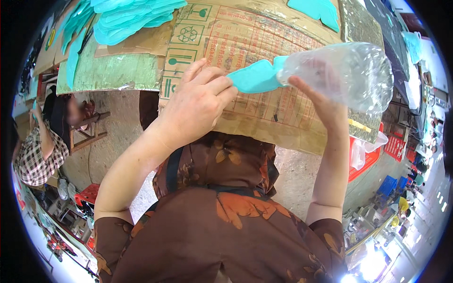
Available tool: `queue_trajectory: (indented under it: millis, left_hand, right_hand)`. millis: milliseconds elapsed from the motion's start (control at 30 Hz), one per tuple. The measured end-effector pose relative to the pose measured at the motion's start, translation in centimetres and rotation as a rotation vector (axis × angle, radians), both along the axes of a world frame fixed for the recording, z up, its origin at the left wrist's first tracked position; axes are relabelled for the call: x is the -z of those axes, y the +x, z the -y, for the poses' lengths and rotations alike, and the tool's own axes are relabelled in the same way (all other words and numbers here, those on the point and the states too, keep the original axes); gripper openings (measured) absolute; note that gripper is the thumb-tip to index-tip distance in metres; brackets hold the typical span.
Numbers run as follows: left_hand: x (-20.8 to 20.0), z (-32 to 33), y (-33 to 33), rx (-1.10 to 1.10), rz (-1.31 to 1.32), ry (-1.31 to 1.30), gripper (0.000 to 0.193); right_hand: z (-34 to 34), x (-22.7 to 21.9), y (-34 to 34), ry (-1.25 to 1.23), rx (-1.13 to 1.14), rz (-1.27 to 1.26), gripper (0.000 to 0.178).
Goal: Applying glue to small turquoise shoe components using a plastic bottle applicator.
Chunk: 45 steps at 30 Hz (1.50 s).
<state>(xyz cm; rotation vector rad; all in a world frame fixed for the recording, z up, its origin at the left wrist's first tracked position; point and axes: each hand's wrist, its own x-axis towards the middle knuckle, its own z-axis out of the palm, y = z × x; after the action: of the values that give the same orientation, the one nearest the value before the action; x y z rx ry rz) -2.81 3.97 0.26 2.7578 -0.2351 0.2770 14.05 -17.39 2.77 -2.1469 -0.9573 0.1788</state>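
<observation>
My left hand (198, 101) pinches one end of a turquoise flat foam piece (255, 75) above a cardboard-covered table (245, 118). The other end of the piece sits inside a clear plastic bag (349, 73). My right hand (316, 99) grips the bag at its mouth and holds it up. The bag looks puffed and see-through, with little visible inside besides the piece's tip.
Stacks of turquoise foam pieces (127, 19) lie at the table's far left, and several more (321, 9) at the far edge. A person in a checked shirt (35, 151) sits at the left near a wooden stool (87, 129). Red and blue crates (377, 160) stand at the right.
</observation>
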Motion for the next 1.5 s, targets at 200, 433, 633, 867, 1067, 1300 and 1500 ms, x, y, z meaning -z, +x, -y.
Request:
queue_trajectory:
  millis: [200, 433, 633, 867, 1067, 1300, 1500]
  left_hand:
    - [-0.3, 0.3, -0.4, -0.013, -0.017, -0.025, 0.036]
    - [0.1, 0.2, -0.7, -0.036, -0.011, -0.071, 0.038]
    - [0.0, 0.2, -0.7, -0.044, -0.030, -0.070, 0.037]
    - [-0.2, 0.4, -0.4, -0.029, -0.036, -0.053, 0.033]
    - [-0.1, 0.5, -0.5, -0.053, -0.041, -0.084, 0.032]
    - [0.1, 0.3, -0.6, -0.055, -0.059, -0.074, 0.033]
    - [-0.3, 0.5, -0.4, -0.038, -0.060, -0.079, 0.033]
  right_hand:
    - [1.0, 3.4, 1.9, -0.286, -0.076, 0.620, 0.038]
    - [-0.3, 0.4, 1.4, 0.039, 0.032, -0.133, 0.046]
    - [0.7, 1.6, 2.8, -0.013, 0.086, -0.032, 0.047]
    - [0.0, 1.8, 2.9, -0.032, 0.024, 0.173, 0.049]
    - [0.1, 0.4, 3.3, -0.088, -0.233, 0.125, 0.046]
    - [-0.2, 0.9, 1.9, -0.019, -0.133, -0.137, 0.048]
    - [1.4, 0.6, 3.2, -0.186, -0.011, 0.050, 0.049]
